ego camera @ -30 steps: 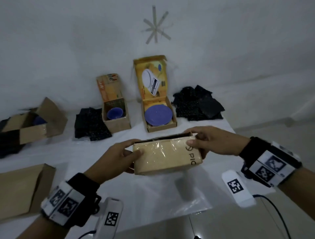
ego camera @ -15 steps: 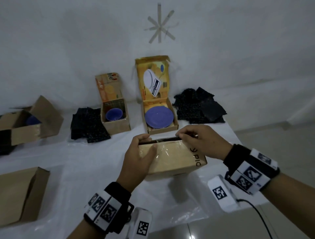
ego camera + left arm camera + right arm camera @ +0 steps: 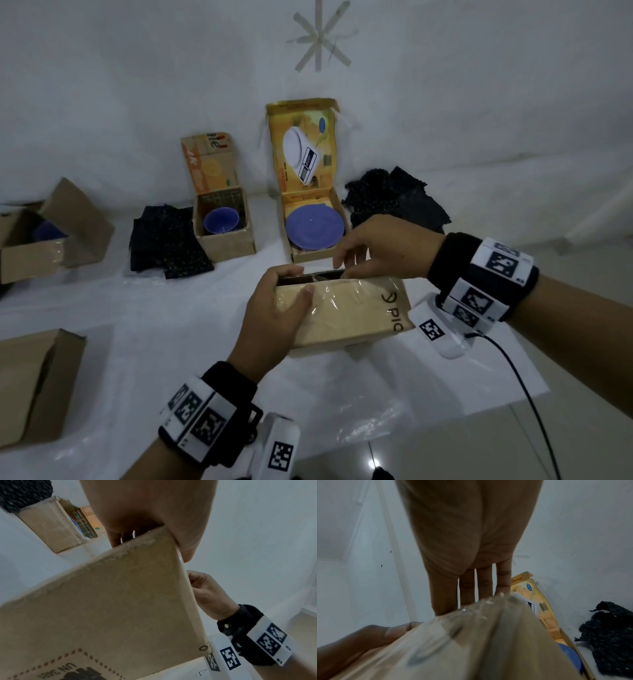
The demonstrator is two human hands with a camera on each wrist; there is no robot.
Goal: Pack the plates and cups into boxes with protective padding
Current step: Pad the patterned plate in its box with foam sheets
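1. Five boxes show in the head view: the held box (image 3: 342, 310) at centre, a cup box (image 3: 224, 236), a yellow box (image 3: 308, 192), one box (image 3: 37, 246) at the left edge and one box (image 3: 34, 383) at lower left.
2. One plate (image 3: 314, 229) lies in the yellow box; one cup (image 3: 221, 222) sits in the cup box. Two dark padding piles (image 3: 168, 240) (image 3: 397, 202) lie on the table (image 3: 137, 325).
3. The left hand (image 3: 274, 315) grips the held box's left end, thumb on its film-wrapped brown front.
4. The right hand (image 3: 383, 250) has its fingers (image 3: 346, 260) curled over the box's open top edge.
5. Only the left wrist view shows the box's underside (image 3: 120, 601), with a printed stamp at lower left.
6. The right wrist view shows crinkled film at the edge.
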